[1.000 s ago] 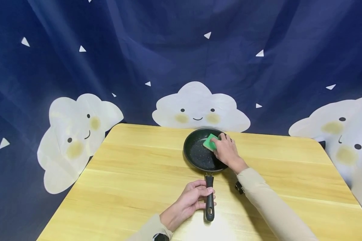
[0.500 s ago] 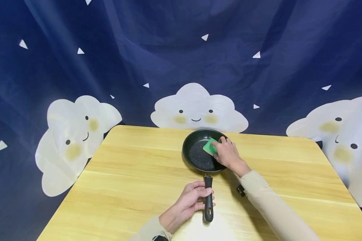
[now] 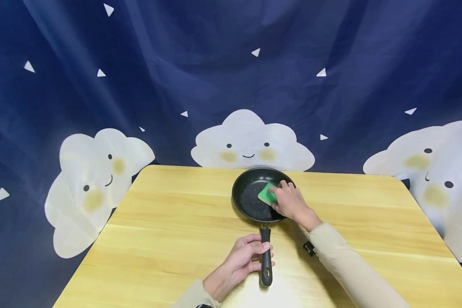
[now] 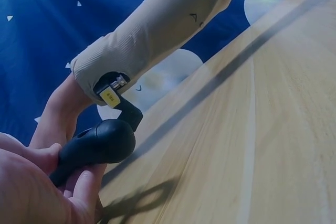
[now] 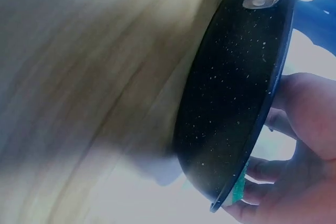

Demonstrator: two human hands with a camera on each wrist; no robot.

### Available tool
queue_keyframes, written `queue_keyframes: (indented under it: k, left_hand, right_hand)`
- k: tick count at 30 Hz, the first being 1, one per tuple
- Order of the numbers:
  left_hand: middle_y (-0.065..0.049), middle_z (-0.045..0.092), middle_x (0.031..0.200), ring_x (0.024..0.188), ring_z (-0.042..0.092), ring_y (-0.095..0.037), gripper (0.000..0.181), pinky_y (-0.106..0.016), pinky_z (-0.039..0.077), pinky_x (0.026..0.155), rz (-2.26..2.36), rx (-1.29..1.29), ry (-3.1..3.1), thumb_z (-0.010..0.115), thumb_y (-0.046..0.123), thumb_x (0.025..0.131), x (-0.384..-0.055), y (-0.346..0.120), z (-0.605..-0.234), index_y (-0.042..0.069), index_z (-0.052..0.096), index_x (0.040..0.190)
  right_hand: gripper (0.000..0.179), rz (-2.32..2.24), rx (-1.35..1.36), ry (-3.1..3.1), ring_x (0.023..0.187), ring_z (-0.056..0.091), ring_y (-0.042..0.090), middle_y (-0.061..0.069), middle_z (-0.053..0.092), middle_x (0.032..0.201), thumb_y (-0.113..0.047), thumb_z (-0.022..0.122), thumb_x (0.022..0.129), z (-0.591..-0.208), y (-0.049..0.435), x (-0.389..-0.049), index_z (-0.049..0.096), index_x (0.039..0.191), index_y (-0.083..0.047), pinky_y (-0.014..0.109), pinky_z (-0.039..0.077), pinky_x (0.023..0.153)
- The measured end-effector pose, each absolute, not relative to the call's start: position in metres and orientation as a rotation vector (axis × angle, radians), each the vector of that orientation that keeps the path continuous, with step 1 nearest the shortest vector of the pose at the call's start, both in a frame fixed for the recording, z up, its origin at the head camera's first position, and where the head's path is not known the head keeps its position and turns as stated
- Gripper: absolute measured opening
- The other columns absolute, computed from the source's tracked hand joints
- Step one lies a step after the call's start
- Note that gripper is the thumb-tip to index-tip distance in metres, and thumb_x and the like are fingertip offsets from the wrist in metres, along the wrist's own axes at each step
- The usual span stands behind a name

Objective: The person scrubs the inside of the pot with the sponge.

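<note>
A black speckled frying pan (image 3: 250, 205) is at the middle of the table's far half, its handle (image 3: 267, 267) pointing toward me. My left hand (image 3: 240, 261) grips that handle, thumb on top and fingers beneath; the left wrist view shows the handle's rounded end (image 4: 113, 141) sticking out past the fingers. Inside the pan, my right hand (image 3: 290, 201) holds a green sponge (image 3: 267, 195) against the inner surface. From the right wrist, the pan's outer wall (image 5: 231, 87) hides most of the sponge, and only a green edge (image 5: 239, 190) shows by the fingertips.
The wooden table (image 3: 169, 214) spreads out on both sides of the pan. Close behind its far edge hangs a dark blue curtain (image 3: 215, 64) with white clouds and triangles. A small black device (image 3: 309, 248) sits under the right wrist.
My right hand has drawn the sponge from the pan's far part a little toward the handle. My left hand keeps its grip on the handle. The head view has shifted slightly.
</note>
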State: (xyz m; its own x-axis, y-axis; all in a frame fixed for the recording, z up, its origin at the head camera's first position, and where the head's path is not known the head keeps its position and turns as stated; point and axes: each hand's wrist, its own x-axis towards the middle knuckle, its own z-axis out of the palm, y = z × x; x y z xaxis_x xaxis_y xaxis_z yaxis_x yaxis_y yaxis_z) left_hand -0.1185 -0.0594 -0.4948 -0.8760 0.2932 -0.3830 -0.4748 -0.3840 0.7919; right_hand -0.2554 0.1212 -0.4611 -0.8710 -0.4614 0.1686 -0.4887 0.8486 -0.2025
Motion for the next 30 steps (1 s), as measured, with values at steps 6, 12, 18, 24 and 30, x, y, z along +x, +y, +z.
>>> queue_keyframes:
  k: [6, 12, 18, 24, 30]
  left_hand:
    - [-0.009, 0.070, 0.091, 0.082, 0.069, -0.019, 0.022, -0.054, 0.060, 0.081, 2.261, -0.228, 1.374, 0.069, -0.001, 0.093, -0.1199, -0.0615, -0.4950, -0.003, 0.063, 0.114]
    - [-0.008, 0.070, 0.090, 0.081, 0.069, -0.019, 0.022, -0.053, 0.060, 0.081, 2.247, -0.224, 1.368, 0.069, 0.000, 0.093, -0.1199, -0.0623, -0.4955, -0.003, 0.063, 0.114]
    - [-0.009, 0.070, 0.091, 0.080, 0.070, -0.019, 0.022, -0.054, 0.060, 0.081, 2.243, -0.220, 1.384, 0.069, 0.000, 0.094, -0.1207, -0.0626, -0.4945, -0.003, 0.063, 0.114]
    - [-0.008, 0.070, 0.091, 0.081, 0.069, -0.019, 0.020, -0.053, 0.060, 0.081, 2.239, -0.207, 1.381, 0.068, 0.000, 0.094, -0.1200, -0.0633, -0.4942, -0.003, 0.063, 0.113]
    - [-0.009, 0.071, 0.092, 0.082, 0.071, -0.020, 0.019, -0.052, 0.060, 0.081, 2.228, -0.198, 1.379, 0.068, 0.001, 0.095, -0.1213, -0.0647, -0.4937, -0.002, 0.064, 0.112]
  right_hand:
    - [0.035, 0.386, 0.766, -2.925, 0.083, 0.051, 0.037, 0.019, 0.058, 0.100, -0.012, 0.081, 0.084, -0.4605, 0.1210, -0.2518, 0.072, 0.118, -0.010, 0.049, 0.049, 0.064]
    - [0.036, 0.444, 0.795, -2.981, 0.088, 0.054, 0.039, 0.020, 0.060, 0.104, -0.013, 0.081, 0.087, -0.4571, 0.1194, -0.2492, 0.072, 0.121, -0.010, 0.053, 0.051, 0.068]
    - [0.036, 0.541, 0.811, -3.040, 0.097, 0.057, 0.040, 0.018, 0.064, 0.110, -0.016, 0.079, 0.090, -0.4544, 0.1176, -0.2478, 0.071, 0.125, -0.009, 0.056, 0.051, 0.077]
    - [0.036, 0.638, 0.856, -3.040, 0.105, 0.059, 0.039, 0.016, 0.067, 0.113, -0.016, 0.078, 0.090, -0.4550, 0.1187, -0.2463, 0.071, 0.124, -0.007, 0.057, 0.051, 0.087]
    - [0.037, 0.720, 0.849, -3.064, 0.105, 0.059, 0.033, 0.017, 0.065, 0.115, -0.020, 0.077, 0.092, -0.4554, 0.1160, -0.2450, 0.070, 0.126, -0.008, 0.054, 0.051, 0.086]
